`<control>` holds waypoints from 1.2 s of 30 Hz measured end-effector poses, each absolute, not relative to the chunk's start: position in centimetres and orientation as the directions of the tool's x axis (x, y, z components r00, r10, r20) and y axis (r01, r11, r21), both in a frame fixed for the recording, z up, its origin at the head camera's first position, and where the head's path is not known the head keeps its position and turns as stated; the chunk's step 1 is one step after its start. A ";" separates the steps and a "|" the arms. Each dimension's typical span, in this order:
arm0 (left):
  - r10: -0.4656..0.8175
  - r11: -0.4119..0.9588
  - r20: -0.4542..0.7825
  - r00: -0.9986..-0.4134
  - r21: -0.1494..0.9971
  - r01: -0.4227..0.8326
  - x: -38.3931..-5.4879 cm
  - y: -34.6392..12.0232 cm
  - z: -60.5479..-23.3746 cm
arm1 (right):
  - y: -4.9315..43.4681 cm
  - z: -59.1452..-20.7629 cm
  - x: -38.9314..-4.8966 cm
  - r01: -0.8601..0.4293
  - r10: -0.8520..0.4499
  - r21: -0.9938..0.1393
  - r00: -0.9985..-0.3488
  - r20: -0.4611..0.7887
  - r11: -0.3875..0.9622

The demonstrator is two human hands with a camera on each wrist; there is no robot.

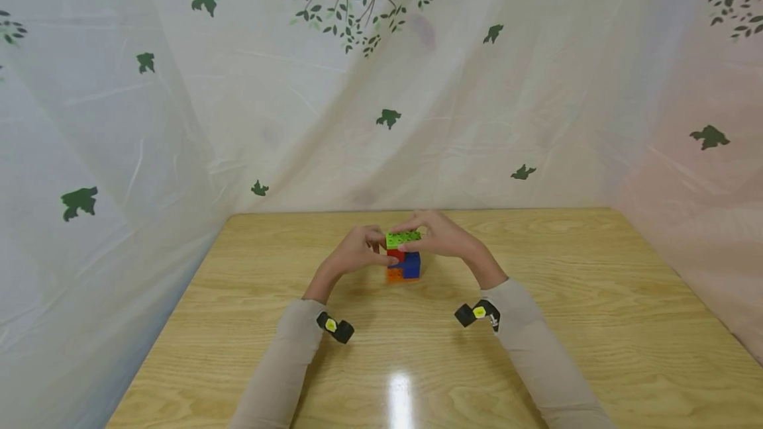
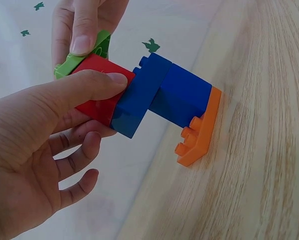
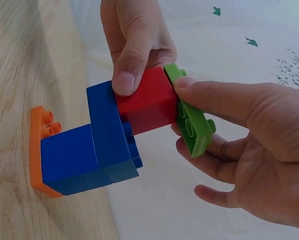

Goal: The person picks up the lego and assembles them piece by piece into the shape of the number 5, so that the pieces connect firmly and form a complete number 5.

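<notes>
A stack of toy building bricks stands on the table. At its foot is a flat orange brick [image 3: 37, 150], with a blue brick [image 3: 69, 157] on it and a second blue brick [image 3: 109, 130] above, offset to one side. The red brick [image 3: 147, 100] sits on top of that. My left hand [image 1: 359, 250] pinches the red brick between thumb and fingers. With thumb and fingertips my right hand [image 1: 438, 236] pinches the flat green brick [image 1: 403, 238], which lies over the red one and overhangs it, its hollow underside showing in the right wrist view.
The bricks stand toward the back of a wooden table [image 1: 238, 349]. Behind it hangs a pale cloth [image 1: 334, 151] printed with green leaves and birds. Small black cameras are strapped to the left sleeve [image 1: 280, 356] and the right sleeve [image 1: 536, 349].
</notes>
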State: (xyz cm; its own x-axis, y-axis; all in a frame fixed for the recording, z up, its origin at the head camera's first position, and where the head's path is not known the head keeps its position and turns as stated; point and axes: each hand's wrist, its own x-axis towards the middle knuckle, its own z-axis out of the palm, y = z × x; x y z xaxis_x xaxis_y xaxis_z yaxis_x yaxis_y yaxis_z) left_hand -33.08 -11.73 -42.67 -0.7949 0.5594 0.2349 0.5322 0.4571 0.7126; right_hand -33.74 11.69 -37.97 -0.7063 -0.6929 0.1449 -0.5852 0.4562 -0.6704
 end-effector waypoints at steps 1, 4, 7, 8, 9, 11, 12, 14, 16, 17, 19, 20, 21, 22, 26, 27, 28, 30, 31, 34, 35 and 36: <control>0.560 0.455 0.237 -0.794 0.713 0.533 -33.1 -11.7 -42.7 | 11.7 -38.0 -33.8 -0.583 -0.692 -0.673 -0.707 0.144 0.455; 0.560 0.450 0.245 -0.791 0.712 0.539 -33.1 -11.8 -42.6 | 11.7 -38.0 -33.8 -0.582 -0.693 -0.679 -0.705 0.148 0.447; 0.559 0.447 0.247 -0.791 0.714 0.539 -33.2 -11.8 -42.7 | 11.7 -38.1 -33.9 -0.582 -0.693 -0.682 -0.705 0.152 0.443; 0.559 0.446 0.250 -0.790 0.713 0.541 -33.2 -11.8 -42.7 | 11.7 -38.1 -33.9 -0.583 -0.693 -0.681 -0.705 0.152 0.444; 0.559 0.447 0.249 -0.791 0.713 0.540 -33.2 -11.8 -42.7 | 11.7 -38.1 -33.9 -0.583 -0.692 -0.680 -0.706 0.152 0.445; 0.557 0.449 0.246 -0.793 0.714 0.537 -33.3 -11.8 -42.7 | 11.7 -38.1 -33.9 -0.580 -0.689 -0.678 -0.709 0.149 0.451; 0.556 0.452 0.241 -0.795 0.716 0.533 -33.3 -11.8 -42.7 | 11.6 -38.1 -33.9 -0.579 -0.688 -0.678 -0.711 0.147 0.453; 0.555 0.455 0.235 -0.798 0.717 0.528 -33.3 -11.8 -42.7 | 11.6 -38.0 -33.9 -0.574 -0.684 -0.678 -0.715 0.142 0.459; 0.554 0.460 0.227 -0.801 0.719 0.521 -33.3 -11.8 -42.7 | 11.6 -38.0 -33.8 -0.570 -0.682 -0.678 -0.718 0.138 0.464; 0.553 0.460 0.224 -0.802 0.720 0.519 -33.4 -11.8 -42.8 | 11.5 -38.0 -33.8 -0.568 -0.681 -0.678 -0.720 0.136 0.465; 0.553 0.463 0.222 -0.803 0.720 0.517 -33.4 -11.8 -42.8 | 11.5 -38.0 -33.8 -0.569 -0.680 -0.677 -0.720 0.135 0.468; 0.554 0.463 0.222 -0.802 0.719 0.519 -33.4 -11.8 -42.8 | 11.5 -38.0 -33.8 -0.569 -0.680 -0.677 -0.720 0.135 0.467; 0.553 0.465 0.219 -0.804 0.720 0.516 -33.4 -11.8 -42.8 | 11.5 -38.0 -33.8 -0.570 -0.682 -0.676 -0.719 0.136 0.467; 0.552 0.467 0.216 -0.806 0.720 0.513 -33.4 -11.8 -42.8 | 11.5 -38.0 -33.8 -0.571 -0.682 -0.676 -0.718 0.136 0.466; 0.547 0.470 0.213 -0.810 0.722 0.507 -33.3 -11.8 -42.6 | 11.4 -37.9 -33.8 -0.578 -0.685 -0.670 -0.715 0.140 0.466; 0.545 0.471 0.212 -0.811 0.723 0.506 -33.3 -11.8 -42.6 | 11.4 -37.8 -33.7 -0.580 -0.686 -0.669 -0.714 0.141 0.466; 0.544 0.471 0.214 -0.811 0.722 0.507 -33.2 -11.8 -42.6 | 11.4 -37.8 -33.7 -0.582 -0.687 -0.667 -0.713 0.142 0.465; 0.546 0.468 0.221 -0.808 0.720 0.513 -33.2 -11.8 -42.6 | 11.4 -37.8 -33.7 -0.585 -0.688 -0.666 -0.711 0.146 0.463; 0.547 0.467 0.223 -0.807 0.719 0.515 -33.2 -11.8 -42.6 | 11.4 -37.8 -33.7 -0.585 -0.689 -0.667 -0.710 0.147 0.461; 0.550 0.462 0.228 -0.803 0.718 0.520 -33.2 -11.8 -42.6 | 11.4 -37.8 -33.7 -0.586 -0.691 -0.670 -0.708 0.150 0.455; 0.552 0.460 0.226 -0.803 0.721 0.519 -33.2 -11.8 -42.6 | 11.3 -37.8 -33.7 -0.586 -0.691 -0.671 -0.707 0.150 0.454; 0.554 0.457 0.225 -0.802 0.723 0.519 -33.2 -11.8 -42.6 | 11.3 -37.9 -33.7 -0.586 -0.692 -0.672 -0.707 0.150 0.453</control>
